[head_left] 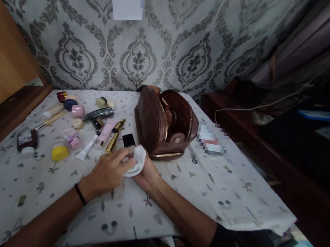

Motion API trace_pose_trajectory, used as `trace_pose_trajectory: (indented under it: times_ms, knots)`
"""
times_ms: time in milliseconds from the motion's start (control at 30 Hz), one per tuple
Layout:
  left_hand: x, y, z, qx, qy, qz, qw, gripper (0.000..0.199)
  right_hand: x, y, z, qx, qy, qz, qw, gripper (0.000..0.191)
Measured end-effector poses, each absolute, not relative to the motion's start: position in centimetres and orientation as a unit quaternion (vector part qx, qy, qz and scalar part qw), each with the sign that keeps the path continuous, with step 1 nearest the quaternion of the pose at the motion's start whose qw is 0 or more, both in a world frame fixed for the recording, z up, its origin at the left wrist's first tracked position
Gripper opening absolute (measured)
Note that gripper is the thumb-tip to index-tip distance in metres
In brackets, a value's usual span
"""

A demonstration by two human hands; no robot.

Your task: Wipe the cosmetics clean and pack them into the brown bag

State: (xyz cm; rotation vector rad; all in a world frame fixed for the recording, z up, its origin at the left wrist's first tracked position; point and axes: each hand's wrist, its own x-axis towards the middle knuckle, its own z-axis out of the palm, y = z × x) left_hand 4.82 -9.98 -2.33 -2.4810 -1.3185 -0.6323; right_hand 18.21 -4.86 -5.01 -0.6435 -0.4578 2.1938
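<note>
My left hand (108,171), with a black band at the wrist, has its fingers closed on a folded white cloth (137,164). On the cloth's other side, my right hand (149,176) grips it too, its fingers partly hidden. Whether something is wrapped inside I cannot tell. Just beyond the hands lies a black square compact (129,140). A brown leather toiletry bag (152,121) stands unzipped behind them, with some items dimly visible inside. Left of the hands are a gold-capped tube (112,142), a pink tube (106,132) and a slim white tube (88,146).
More cosmetics spread leftward: a yellow-lidded jar (60,152), a dark red bottle (26,141), a brush (52,120) and a dark clear bottle (99,114). A pixelated item (211,139) lies right of the bag. The patterned tablecloth (204,190) ends near my body; a wooden panel (1,56) borders the left.
</note>
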Motion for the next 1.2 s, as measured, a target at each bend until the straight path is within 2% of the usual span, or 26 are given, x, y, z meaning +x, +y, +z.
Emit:
trace_pose_trajectory:
  times_ms: [100,233,433,567,667,933,1067,1200]
  knots:
    - [4.9,-10.2,-2.1,-0.87,-0.437,-0.207,0.097,0.018,18.5,-4.8,-4.7,-0.251,-0.166,0.889,0.346,0.027]
    - [4.2,-9.9,-1.6,-0.827,-0.495,-0.266,0.035,0.007,18.5,-4.6,-4.5,-0.248,-0.115,0.891,0.362,0.02]
    - [2.9,-9.3,-0.4,-0.737,-0.567,-0.365,0.05,0.033,18.5,-4.7,-4.4,-0.231,-0.049,0.902,0.361,0.01]
    - [2.9,-9.1,-0.1,-0.685,-0.56,-0.464,0.04,0.026,18.7,-4.8,-4.5,-0.224,-0.072,0.915,0.328,0.014]
    - [3.1,-8.9,-0.4,-0.648,-0.58,-0.493,0.015,0.021,18.6,-5.0,-4.6,-0.23,-0.113,0.914,0.315,0.017]
    - [3.6,-8.9,-2.3,-0.665,-0.602,-0.441,0.008,0.019,18.1,-5.4,-5.2,-0.229,-0.17,0.889,0.359,0.01]
    - [4.4,-9.5,-2.2,-0.757,-0.525,-0.387,0.046,0.014,18.1,-4.8,-5.3,-0.236,-0.13,0.887,0.375,0.011]
    - [5.5,-10.4,-1.7,-0.833,-0.428,-0.341,0.08,0.008,18.6,-4.5,-5.2,-0.232,-0.104,0.904,0.343,0.021]
